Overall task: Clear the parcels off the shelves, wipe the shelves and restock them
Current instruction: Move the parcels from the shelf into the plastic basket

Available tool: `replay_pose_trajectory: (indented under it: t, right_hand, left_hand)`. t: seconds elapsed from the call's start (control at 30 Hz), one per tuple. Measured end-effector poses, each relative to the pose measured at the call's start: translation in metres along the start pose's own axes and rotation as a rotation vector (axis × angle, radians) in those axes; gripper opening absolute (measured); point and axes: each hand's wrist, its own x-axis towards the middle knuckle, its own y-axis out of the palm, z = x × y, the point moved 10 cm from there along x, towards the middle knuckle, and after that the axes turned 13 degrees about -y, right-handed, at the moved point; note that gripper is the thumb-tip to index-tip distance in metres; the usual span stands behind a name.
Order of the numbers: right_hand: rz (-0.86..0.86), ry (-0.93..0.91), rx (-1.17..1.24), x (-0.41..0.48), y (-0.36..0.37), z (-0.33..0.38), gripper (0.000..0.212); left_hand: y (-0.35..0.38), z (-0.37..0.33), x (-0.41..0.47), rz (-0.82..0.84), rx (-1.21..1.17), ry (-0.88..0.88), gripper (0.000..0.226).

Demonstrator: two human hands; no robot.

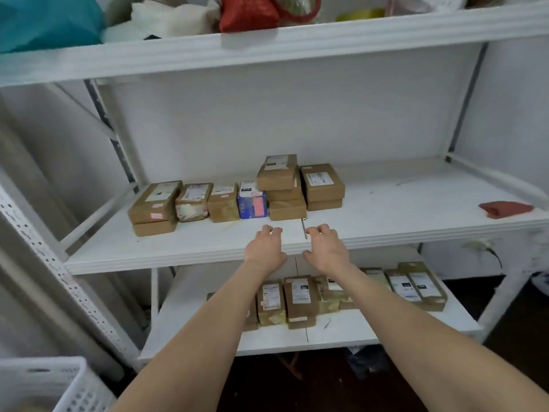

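parcels (225, 200): a row of brown ones on the middle shelf (401, 203), left of centre, toward the back. some are two high, and one stack (282, 188) is three high. a blue box (252, 204) with a pink label stands in the row, touching its neighbours. a red cloth (505, 209) lies near the right end of this shelf, well apart from the parcels. another row of parcels sits on the lower shelf (386, 327), partly hidden behind the forearms.

left hand (266, 248), right hand (325, 248): stretched out side by side over the front edge of the middle shelf, just in front of the stack, not touching it. palms down, fingers loosely bent, nothing held in either. whether the fingertips touch the board: cannot tell.

top shelf (297, 43): a blue bag (44, 22), a red bag (246, 13), white bundles between. white slotted basket (68, 385) at lower left.
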Motion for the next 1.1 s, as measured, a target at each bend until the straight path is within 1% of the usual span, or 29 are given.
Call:
replay_pose_trajectory:
  t: [0.13,0.2,0.33,0.43,0.5,0.63,0.7,0.77,0.8,0.87,1.0,1.1]
  right_hand:
    - [-0.03,0.064,0.026,0.033,-0.014,-0.051,0.054]
    - [-0.057,0.116,0.062,0.055,-0.021,-0.077,0.052]
    - [-0.092,0.24,0.227,0.105,-0.03,-0.123,0.053]
    - [-0.139,0.295,0.364,0.139,-0.035,-0.149,0.057]
    - [-0.168,0.326,0.418,0.156,-0.034,-0.165,0.061]
    - [-0.2,0.405,0.498,0.178,-0.029,-0.195,0.074]
    - [-0.162,0.454,0.536,0.187,-0.021,-0.209,0.08]
    - [-0.1,0.483,0.572,0.197,-0.01,-0.218,0.081]
    - [-0.076,0.494,0.601,0.203,-0.004,-0.222,0.08]
    - [-0.063,0.499,0.673,0.211,0.001,-0.225,0.069]
    - [-0.053,0.5,0.795,0.218,0.003,-0.228,0.048]
    - [-0.04,0.529,0.883,0.215,-0.002,-0.237,0.046]
  left_hand:
    - [-0.007,-0.034,0.048,-0.052,-0.045,0.005,0.049]
    - [-0.015,-0.048,0.076,-0.097,-0.091,0.012,0.047]
    - [-0.038,-0.059,0.135,-0.199,-0.169,-0.025,0.049]
    - [-0.053,-0.05,0.176,-0.259,-0.218,-0.098,0.055]
    - [-0.058,-0.038,0.2,-0.27,-0.262,-0.159,0.059]
    - [-0.056,-0.007,0.239,-0.211,-0.35,-0.321,0.069]
    - [-0.05,0.008,0.255,-0.155,-0.406,-0.404,0.074]
    - [-0.041,0.017,0.266,-0.085,-0.467,-0.437,0.078]
    - [-0.035,0.018,0.27,-0.046,-0.509,-0.443,0.079]
    - [-0.027,0.017,0.272,0.008,-0.595,-0.446,0.075]
    - [-0.026,0.006,0.269,0.01,-0.637,-0.462,0.07]
    - [-0.028,-0.005,0.263,0.028,-0.622,-0.51,0.071]
